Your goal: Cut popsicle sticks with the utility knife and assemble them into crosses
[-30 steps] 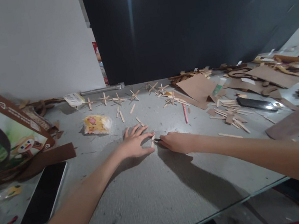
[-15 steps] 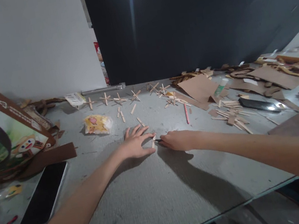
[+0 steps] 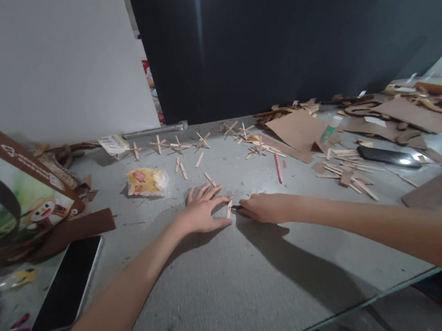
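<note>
Near the middle of the table, my left hand point(image 3: 204, 211) pins a short flat wooden stick point(image 3: 229, 209) between thumb and index finger, while its other fingers lie spread on the surface. My right hand point(image 3: 263, 208) is closed around a thin dark tool point(image 3: 237, 206), whose tip meets the stick's right side; its exact kind is hidden by the fingers. Just beyond the left hand lies another short wooden stick point(image 3: 210, 179). Farther back are loose stick pieces point(image 3: 183, 171) and several crossed-stick shapes point(image 3: 158, 144) in a row.
A yellow plastic packet point(image 3: 147, 182) and a phone point(image 3: 68, 286) lie to the left, beside a printed bag point(image 3: 41, 180). On the right are a red striped stick point(image 3: 278, 168), a pile of wooden sticks point(image 3: 348, 174), a black-handled object point(image 3: 390, 155) and cardboard scraps point(image 3: 294, 128).
The whole view has shifted slightly, so things appear a little farther right. Both hands keep nearly the same pose at the wooden stick.
</note>
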A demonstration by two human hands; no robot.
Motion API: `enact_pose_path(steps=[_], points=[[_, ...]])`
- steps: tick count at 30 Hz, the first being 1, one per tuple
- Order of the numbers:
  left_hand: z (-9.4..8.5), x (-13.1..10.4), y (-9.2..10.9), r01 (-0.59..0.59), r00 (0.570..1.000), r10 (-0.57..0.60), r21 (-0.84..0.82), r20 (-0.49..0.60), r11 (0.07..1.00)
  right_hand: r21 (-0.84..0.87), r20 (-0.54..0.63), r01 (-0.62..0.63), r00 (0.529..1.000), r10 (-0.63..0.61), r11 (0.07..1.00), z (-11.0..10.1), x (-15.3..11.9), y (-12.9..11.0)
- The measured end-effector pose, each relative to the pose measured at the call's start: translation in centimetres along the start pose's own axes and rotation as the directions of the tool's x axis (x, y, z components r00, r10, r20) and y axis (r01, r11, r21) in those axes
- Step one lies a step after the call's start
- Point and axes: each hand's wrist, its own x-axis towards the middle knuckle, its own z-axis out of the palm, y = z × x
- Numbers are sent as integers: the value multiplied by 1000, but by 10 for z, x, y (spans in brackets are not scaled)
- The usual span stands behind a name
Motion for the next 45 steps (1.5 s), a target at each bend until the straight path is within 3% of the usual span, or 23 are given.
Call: enact_pose_path(steps=[6, 20, 30, 36, 45], points=[[2, 0, -2, -9, 1000, 9, -21, -5, 1000, -44, -67, -23, 998, 20, 999, 6, -5, -3], [2, 0, -2, -8, 1000, 8, -23, -4, 1000, -68, -36, -21, 999, 18, 997, 4, -5, -5], [0, 1, -1, 6, 1000, -6, -6, -4, 1000, -37, 4, 54, 999, -54, 998, -3, -2, 0], [3, 1, -2, -3, 1000, 3, -22, -16, 1000, -68, -66, -10, 998, 5, 998, 4, -8, -2], [1, 0, -1, -5, 1000, 5, -46, -7, 999, -84, -58, -7, 998, 2, 996, 7, -4, -3]])
